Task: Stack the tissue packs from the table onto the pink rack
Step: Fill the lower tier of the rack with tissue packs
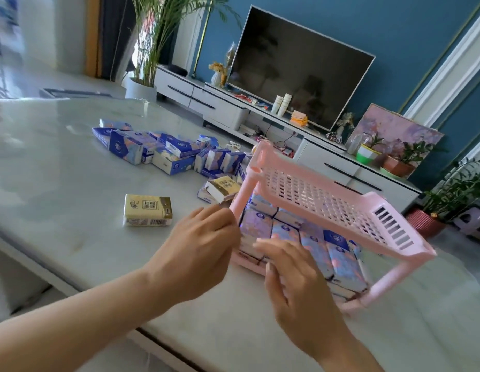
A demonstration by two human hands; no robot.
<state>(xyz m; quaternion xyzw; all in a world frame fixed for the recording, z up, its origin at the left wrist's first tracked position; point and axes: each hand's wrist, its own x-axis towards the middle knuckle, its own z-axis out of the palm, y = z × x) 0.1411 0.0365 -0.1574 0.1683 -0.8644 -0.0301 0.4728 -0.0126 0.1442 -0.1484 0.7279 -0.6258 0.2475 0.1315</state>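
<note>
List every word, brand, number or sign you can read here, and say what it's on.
None can be read as text.
Cream tissue pack: dark label with print, too blurred.
Blue tissue packs on the table: logos and white print, too blurred.
Packs in the pink rack: round blue logos, too small.

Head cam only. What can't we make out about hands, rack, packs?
- Head view: left hand fingertips hidden by its own knuckles at the pink rack post; grip unknown.
- Head view: right hand motion-blurred; contact with lower-shelf packs unclear.
- Head view: rear lower-shelf packs covered by the top shelf; count unknown.
- Head view: loose packs overlap, print too small.
</note>
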